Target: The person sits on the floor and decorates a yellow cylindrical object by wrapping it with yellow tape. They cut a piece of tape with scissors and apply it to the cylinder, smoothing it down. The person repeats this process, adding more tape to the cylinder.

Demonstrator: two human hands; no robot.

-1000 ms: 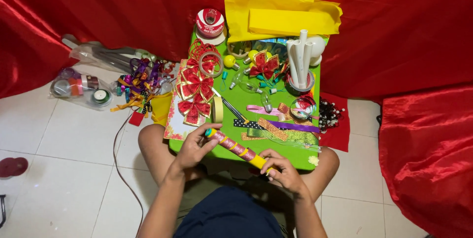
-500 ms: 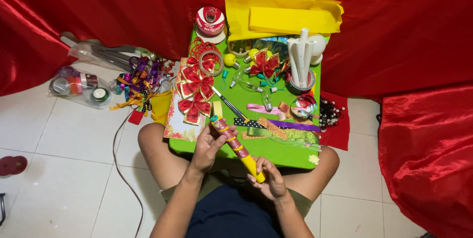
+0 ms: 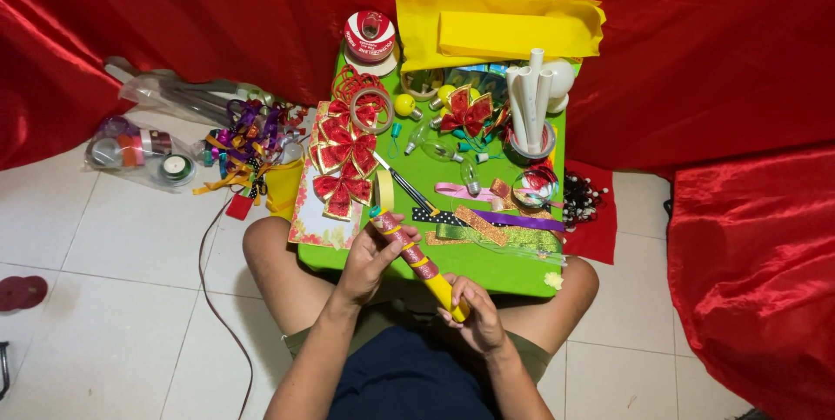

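A long yellow stick wrapped with red glitter ribbon bands (image 3: 417, 259) slants from upper left to lower right over the near edge of the small green table (image 3: 500, 268). My left hand (image 3: 372, 256) grips its upper part, fingers curled round the wrapped section. My right hand (image 3: 474, 320) holds the bare yellow lower end close to my lap. Just beyond the stick lie flat strips of ribbon (image 3: 487, 222) in black dotted, purple, gold and green, and a stack of red and gold bows (image 3: 344, 155) on a card.
The table also carries a red ribbon spool (image 3: 370, 36), light bulbs (image 3: 435, 146), white tubes in a cup (image 3: 531, 98) and yellow paper (image 3: 500, 24). Loose ribbons (image 3: 248, 137) and a bag of tape rolls (image 3: 139, 152) lie on the tiled floor at left. Red cloth surrounds the area.
The stick has swung from lying nearly flat to a steeper slant, and my right hand has drawn its lower end in toward my lap. My left hand stays high on the stick.
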